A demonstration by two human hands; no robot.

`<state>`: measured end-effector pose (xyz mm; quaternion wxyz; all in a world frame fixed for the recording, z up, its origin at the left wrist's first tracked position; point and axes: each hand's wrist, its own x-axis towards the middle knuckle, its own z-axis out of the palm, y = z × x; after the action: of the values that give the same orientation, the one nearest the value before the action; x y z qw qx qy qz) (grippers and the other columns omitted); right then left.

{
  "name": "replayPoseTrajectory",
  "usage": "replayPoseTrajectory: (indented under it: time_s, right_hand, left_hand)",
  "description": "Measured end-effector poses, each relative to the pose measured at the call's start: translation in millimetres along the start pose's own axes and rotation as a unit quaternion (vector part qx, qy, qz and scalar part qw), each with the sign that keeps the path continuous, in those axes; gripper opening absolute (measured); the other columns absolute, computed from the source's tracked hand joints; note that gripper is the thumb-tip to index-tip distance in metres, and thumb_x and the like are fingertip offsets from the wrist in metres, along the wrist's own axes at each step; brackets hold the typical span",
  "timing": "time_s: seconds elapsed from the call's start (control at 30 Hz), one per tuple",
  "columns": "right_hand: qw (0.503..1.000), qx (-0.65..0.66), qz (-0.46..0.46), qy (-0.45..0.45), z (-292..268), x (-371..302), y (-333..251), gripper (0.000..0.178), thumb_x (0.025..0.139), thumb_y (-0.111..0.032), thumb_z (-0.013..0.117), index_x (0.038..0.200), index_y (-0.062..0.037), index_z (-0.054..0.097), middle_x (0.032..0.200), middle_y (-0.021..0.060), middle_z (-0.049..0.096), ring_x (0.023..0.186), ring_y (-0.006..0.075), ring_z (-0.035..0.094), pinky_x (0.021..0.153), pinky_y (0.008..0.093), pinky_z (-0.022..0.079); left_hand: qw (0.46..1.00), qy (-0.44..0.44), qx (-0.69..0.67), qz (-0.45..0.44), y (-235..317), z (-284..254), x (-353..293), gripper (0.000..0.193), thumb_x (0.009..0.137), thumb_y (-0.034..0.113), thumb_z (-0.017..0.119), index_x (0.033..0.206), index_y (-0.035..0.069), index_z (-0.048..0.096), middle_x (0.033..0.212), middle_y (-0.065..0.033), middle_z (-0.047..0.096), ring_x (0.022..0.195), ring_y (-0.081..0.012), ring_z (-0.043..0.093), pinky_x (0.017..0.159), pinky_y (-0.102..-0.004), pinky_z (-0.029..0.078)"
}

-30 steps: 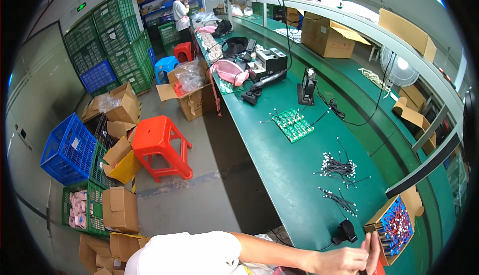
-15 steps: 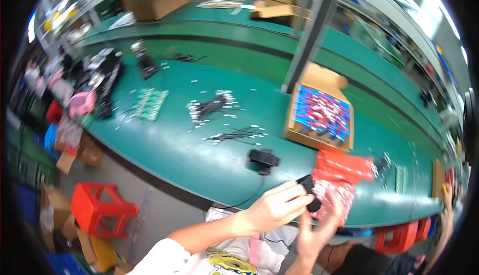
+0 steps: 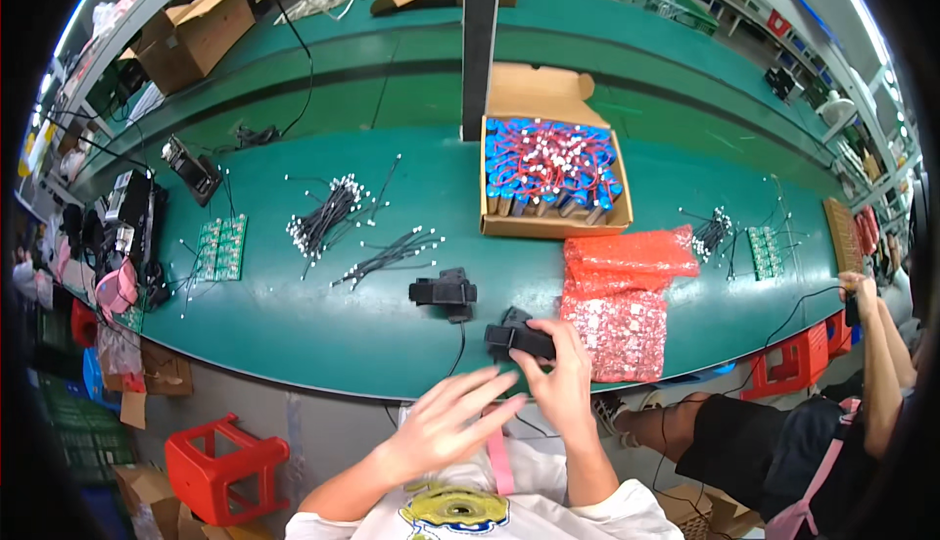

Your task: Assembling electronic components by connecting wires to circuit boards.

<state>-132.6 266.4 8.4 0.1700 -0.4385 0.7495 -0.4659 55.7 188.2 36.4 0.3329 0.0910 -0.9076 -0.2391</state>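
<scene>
My right hand grips a small black blocky device between thumb and fingers, at the near edge of the green table. It is low over the tabletop; I cannot tell whether it touches. My left hand is just left of it, fingers spread and slightly blurred, holding nothing. A second black device, with a cable running off toward the near edge, lies just beyond on the table. Right of my right hand, red bubble wrap lies flat, its near part covering small pale pieces.
An open cardboard box of blue cylinders with red wires stands beyond the wrap. Bundles of black wires and green circuit boards lie left. A metal post rises behind. Red stools stand below; a co-worker's hand is far right.
The view has turned. My hands have come left from the bubble wrap to beside the other black device. The black device, earlier in my left hand, is now in my right; my left has let go.
</scene>
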Motion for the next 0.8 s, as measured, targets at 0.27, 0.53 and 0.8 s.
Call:
replayPoseTrajectory:
  time_s: [0.27,0.53,0.8]
  right_hand:
    - [0.995,-0.090,-0.046,-0.021,-23,11,-14,0.060,0.090,-0.004,0.069,0.147,0.0004,0.050,0.145,0.0160,0.056,0.135,0.0286,0.053,0.111,0.0386,0.041]
    - [0.992,0.015,-0.121,0.020,-18,-56,-73,0.031,0.094,0.011,0.056,0.124,0.0104,0.059,0.119,0.0220,0.066,0.097,0.0277,0.066,0.090,0.0359,0.053]
    - [0.861,0.072,-0.101,-0.493,66,-59,-62,0.024,0.086,0.003,0.072,0.109,0.0011,0.069,0.100,0.0165,0.072,0.083,0.0343,0.070,0.075,0.0375,0.057]
  left_hand:
    - [0.716,0.014,0.017,-0.697,28,-40,-328,0.026,0.086,0.006,0.065,0.111,-0.001,0.069,0.099,-0.0185,0.070,0.086,-0.0307,0.069,0.081,-0.0392,0.057]
    - [0.273,0.165,-0.518,-0.794,163,23,-356,0.059,0.093,0.025,0.070,0.144,0.000,0.055,0.137,-0.0073,0.061,0.126,-0.0156,0.055,0.108,-0.0293,0.042]
    - [0.332,0.084,-0.495,-0.798,129,48,-298,0.041,0.091,0.024,0.069,0.122,-0.003,0.066,0.109,-0.0059,0.069,0.100,-0.0143,0.064,0.086,-0.0306,0.052]
